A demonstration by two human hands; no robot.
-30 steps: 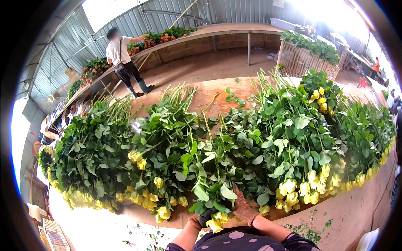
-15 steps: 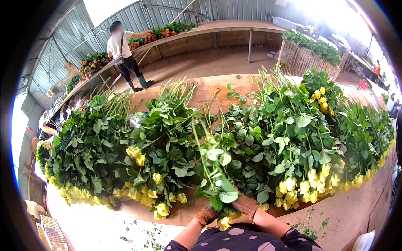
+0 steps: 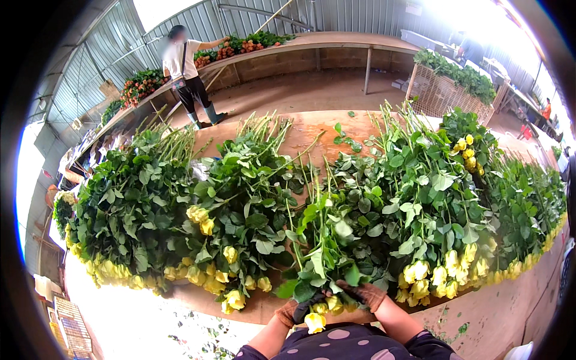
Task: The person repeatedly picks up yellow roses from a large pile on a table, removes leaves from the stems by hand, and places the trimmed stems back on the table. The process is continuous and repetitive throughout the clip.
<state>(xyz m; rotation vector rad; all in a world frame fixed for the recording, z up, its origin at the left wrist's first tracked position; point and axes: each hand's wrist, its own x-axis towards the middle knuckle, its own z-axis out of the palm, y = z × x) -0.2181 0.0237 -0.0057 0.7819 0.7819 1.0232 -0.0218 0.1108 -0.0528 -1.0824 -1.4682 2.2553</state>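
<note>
Close to my body, a small bunch of yellow roses [image 3: 315,322] lies with its heads toward me and its leafy stems [image 3: 324,252] pointing away across the table. My left hand [image 3: 302,308], in a dark and brown glove, is closed around the stems just behind the heads. On the other side of the bunch, my right hand [image 3: 363,294], gloved the same way, has its fingers stretched toward the leaves beside the heads. Leaves partly cover its fingertips.
Large heaps of yellow roses lie left [image 3: 138,222] and right [image 3: 420,204] on the wooden table [image 3: 312,141]. Beyond it, a person [image 3: 187,69] stands at another bench with orange flowers [image 3: 227,50]. A wicker crate [image 3: 447,90] of greenery stands far right.
The bunch's stems have dropped from a raised, blurred position onto the table foliage. My right hand has shifted slightly right, and more yellow heads show by my left hand.
</note>
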